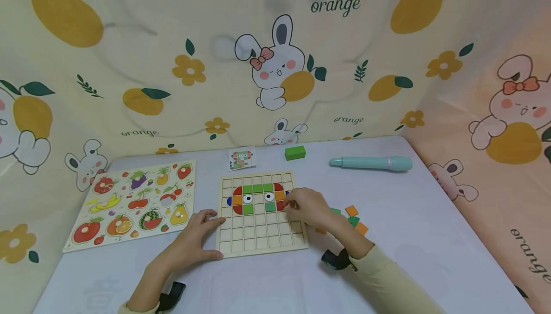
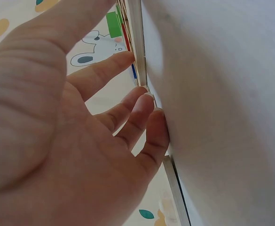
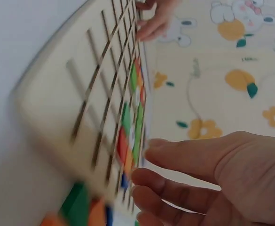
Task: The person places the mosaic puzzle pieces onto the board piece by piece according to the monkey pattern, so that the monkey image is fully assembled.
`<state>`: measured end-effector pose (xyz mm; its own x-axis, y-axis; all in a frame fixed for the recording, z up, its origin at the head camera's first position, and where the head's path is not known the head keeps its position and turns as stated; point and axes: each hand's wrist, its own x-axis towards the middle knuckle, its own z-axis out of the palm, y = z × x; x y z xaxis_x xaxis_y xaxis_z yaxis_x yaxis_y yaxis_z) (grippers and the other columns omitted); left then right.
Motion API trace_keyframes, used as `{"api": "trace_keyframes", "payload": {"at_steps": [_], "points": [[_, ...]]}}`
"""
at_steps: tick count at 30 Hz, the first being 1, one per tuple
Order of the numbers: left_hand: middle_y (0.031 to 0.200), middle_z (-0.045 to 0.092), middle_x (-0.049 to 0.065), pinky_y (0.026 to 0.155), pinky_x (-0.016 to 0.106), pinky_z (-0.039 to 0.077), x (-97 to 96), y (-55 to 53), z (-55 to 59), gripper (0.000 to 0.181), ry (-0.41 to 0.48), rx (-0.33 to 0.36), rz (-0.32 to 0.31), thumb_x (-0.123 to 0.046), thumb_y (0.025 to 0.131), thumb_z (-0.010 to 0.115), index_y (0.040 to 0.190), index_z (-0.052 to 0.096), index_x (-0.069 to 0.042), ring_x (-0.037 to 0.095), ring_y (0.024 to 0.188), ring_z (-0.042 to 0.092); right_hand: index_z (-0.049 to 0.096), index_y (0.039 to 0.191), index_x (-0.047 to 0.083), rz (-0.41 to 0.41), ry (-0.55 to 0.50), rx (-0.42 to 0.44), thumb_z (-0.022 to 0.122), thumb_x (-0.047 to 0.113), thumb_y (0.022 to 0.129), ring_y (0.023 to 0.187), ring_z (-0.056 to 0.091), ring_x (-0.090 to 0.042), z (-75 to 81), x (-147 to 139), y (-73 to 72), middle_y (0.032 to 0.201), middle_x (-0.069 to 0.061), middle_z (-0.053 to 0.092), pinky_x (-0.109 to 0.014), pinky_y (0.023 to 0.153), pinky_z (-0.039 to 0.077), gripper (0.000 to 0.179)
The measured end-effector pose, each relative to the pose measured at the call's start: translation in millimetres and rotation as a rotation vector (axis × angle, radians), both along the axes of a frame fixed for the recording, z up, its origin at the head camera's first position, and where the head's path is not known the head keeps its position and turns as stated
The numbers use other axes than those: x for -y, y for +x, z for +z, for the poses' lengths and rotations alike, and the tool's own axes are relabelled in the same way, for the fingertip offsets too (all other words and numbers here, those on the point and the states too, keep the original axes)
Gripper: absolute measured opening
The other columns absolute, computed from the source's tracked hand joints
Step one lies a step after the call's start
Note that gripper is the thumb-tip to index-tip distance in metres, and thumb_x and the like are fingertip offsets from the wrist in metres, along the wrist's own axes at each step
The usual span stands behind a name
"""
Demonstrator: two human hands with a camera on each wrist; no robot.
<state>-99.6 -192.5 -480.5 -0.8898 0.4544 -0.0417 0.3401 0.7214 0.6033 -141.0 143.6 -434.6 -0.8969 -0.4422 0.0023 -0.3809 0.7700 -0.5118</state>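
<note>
A wooden grid board (image 1: 238, 245) lies flat on the table, with coloured tiles set in its upper half: red curved pieces, green and orange squares, two eye tiles (image 1: 247, 199) and a blue piece (image 1: 229, 201) at the left side. My left hand (image 1: 193, 240) is spread at the board's left edge, thumb and index fingertips against it. Over the right end of the tile pattern is my right hand (image 1: 312, 208), its fingertips at the red and blue pieces. The right wrist view shows a gap between thumb (image 3: 158, 153) and index finger, and no piece between them.
Loose orange and green tiles (image 1: 353, 220) lie right of the board, partly behind the right forearm. A fruit picture board (image 1: 114, 194) is at left. Behind the grid are a pattern card (image 1: 242, 159) and a green block (image 1: 295, 152); a teal pen (image 1: 370, 163) lies back right.
</note>
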Motion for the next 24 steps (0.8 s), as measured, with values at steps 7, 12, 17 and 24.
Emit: {"api": "trace_keyframes", "payload": {"at_steps": [7,12,17,24], "points": [[0.143,0.043,0.01,0.105,0.055,0.04,-1.5,1.4,2.6,0.085,0.002,0.004,0.006,-0.047,0.068,0.089,0.141,0.058,-0.015,0.032,0.13,0.038,0.071,0.082,0.013,-0.066,0.082,0.086,0.082,0.004,0.08,0.074,0.049,-0.013,-11.3,-43,15.3,0.078,0.005,0.056,-0.03,0.068,0.046,0.014],[0.142,0.043,0.01,0.105,0.055,0.041,-2.2,2.1,3.5,0.085,-0.004,0.005,0.008,-0.048,0.069,0.089,0.141,0.058,-0.015,0.032,0.13,0.038,0.071,0.092,0.011,-0.105,0.0,0.076,0.085,0.008,0.078,0.078,0.049,-0.014,-22.5,-56,22.1,0.081,0.005,0.056,-0.031,0.072,0.045,0.02],[0.143,0.043,0.01,0.103,0.055,0.042,-1.8,1.8,2.0,0.085,-0.012,-0.011,0.002,-0.048,0.069,0.089,0.141,0.058,-0.015,0.032,0.129,0.038,0.072,0.092,0.012,-0.141,-0.044,0.027,0.085,0.011,0.078,0.078,0.047,-0.015,-30.7,-60,23.4,0.079,0.005,0.054,-0.036,0.075,0.036,0.02],[0.143,0.043,0.01,0.104,0.056,0.041,-1.3,1.6,4.0,0.085,-0.009,-0.012,-0.004,-0.049,0.069,0.088,0.141,0.058,-0.015,0.033,0.13,0.038,0.073,0.089,0.011,-0.152,-0.038,-0.017,0.086,0.01,0.077,0.077,0.047,-0.015,-33.2,-60,25.0,0.077,0.004,0.054,-0.036,0.074,0.032,0.018]]}}
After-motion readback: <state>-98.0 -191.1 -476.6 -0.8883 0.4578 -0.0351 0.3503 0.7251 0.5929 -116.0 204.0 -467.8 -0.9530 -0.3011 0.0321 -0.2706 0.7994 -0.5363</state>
